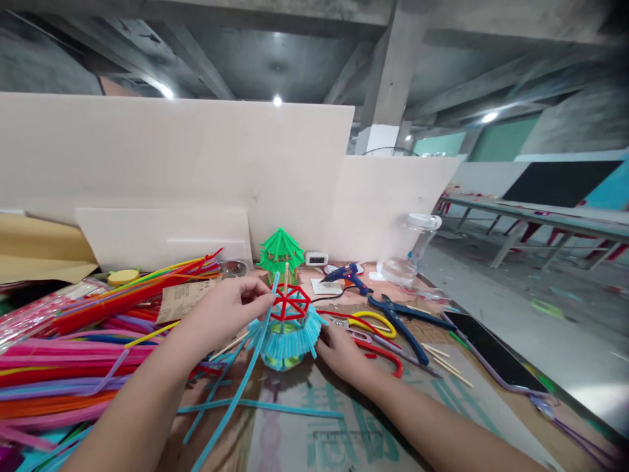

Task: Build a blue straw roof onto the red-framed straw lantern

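Observation:
A small pavilion model (287,337) of light blue pipe cleaners stands on the table in front of me, with a red hexagonal frame (291,303) and a wooden stick on top. My left hand (230,305) pinches a long light blue pipe cleaner (246,380) beside the red frame. Its lower end trails toward me. My right hand (341,351) rests against the right side of the blue model's base, steadying it. A finished green pavilion model (281,252) stands behind.
Heaps of coloured pipe cleaners (73,354) fill the left. A blue glue gun (346,275), pliers (403,321), red and yellow scissors (373,334), wooden sticks, a phone (494,354) and a clear jar (410,255) lie to the right. White boards (171,164) wall the back.

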Demonstrator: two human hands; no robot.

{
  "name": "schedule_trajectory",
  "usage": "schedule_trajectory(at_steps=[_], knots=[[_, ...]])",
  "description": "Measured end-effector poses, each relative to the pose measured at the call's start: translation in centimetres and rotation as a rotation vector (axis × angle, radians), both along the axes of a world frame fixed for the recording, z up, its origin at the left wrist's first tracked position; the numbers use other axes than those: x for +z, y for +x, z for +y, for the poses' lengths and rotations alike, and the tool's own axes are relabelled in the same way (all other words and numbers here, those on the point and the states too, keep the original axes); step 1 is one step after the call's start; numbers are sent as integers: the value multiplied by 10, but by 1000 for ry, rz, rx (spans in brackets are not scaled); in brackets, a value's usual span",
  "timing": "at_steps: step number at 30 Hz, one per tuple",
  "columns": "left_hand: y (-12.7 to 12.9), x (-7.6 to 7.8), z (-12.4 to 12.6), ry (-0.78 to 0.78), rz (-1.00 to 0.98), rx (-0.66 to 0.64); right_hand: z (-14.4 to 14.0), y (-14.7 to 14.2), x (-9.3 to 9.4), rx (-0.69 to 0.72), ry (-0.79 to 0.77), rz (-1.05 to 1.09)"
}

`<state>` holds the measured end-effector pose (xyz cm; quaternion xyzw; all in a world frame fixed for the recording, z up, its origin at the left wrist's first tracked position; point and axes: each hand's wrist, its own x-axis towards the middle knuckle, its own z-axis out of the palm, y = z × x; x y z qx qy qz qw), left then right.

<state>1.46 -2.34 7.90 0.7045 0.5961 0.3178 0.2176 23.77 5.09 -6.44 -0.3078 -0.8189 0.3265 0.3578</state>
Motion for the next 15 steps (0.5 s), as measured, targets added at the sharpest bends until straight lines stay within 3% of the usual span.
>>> schedule_trajectory(at_steps=[8, 11, 15], knots=[[7, -3, 3, -41, -5, -10, -2, 0, 3, 42, -18, 15], [7, -4, 5, -88, -118, -36, 1, 1, 0, 47, -26, 8], [7, 1, 4, -272, -403, -126, 1, 0, 0, 36, -20, 13]])
